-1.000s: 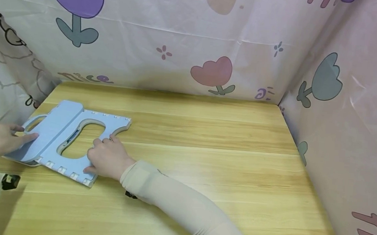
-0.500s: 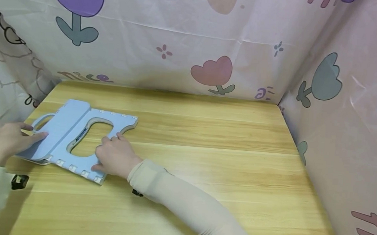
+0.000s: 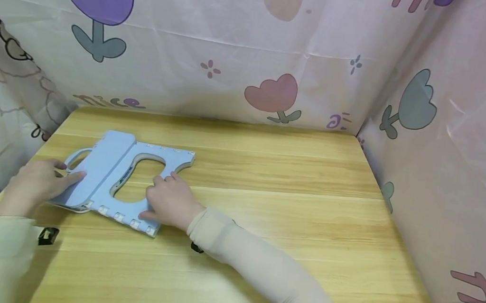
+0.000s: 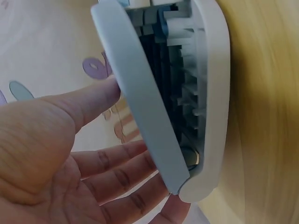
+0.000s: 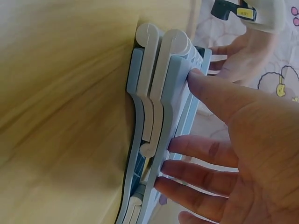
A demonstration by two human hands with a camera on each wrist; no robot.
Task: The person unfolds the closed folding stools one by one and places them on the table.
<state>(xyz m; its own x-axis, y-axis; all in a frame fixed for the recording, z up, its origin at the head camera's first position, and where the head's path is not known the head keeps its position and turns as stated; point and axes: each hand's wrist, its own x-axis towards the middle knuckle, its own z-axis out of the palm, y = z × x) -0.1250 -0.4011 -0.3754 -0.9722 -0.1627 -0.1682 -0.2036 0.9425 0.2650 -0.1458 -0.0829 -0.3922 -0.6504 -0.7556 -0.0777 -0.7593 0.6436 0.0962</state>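
A light blue folding step stool (image 3: 108,169), folded flat, lies on the left part of the wooden table. It has a large cutout and a loop handle (image 3: 75,155) at its left. My left hand (image 3: 36,183) holds the stool's left end, thumb on the top panel and fingers at the handle side. In the left wrist view, a ribbed gap shows between the blue panel (image 4: 140,98) and the white part (image 4: 217,93). At the right edge, my right hand (image 3: 172,200) grips the leg panel, thumb near the front corner. The right wrist view shows its fingertips (image 5: 180,144) against the blue edge.
The wood-grain table (image 3: 285,212) extends to the right of the stool. A printed curtain (image 3: 181,70) hangs along its back, and more curtain stands at the left and right sides. Small black devices (image 3: 48,236) are worn at the wrists.
Both hands have moved to the right, and the folded stool has slid along the table with them. Their hold on it looks the same.
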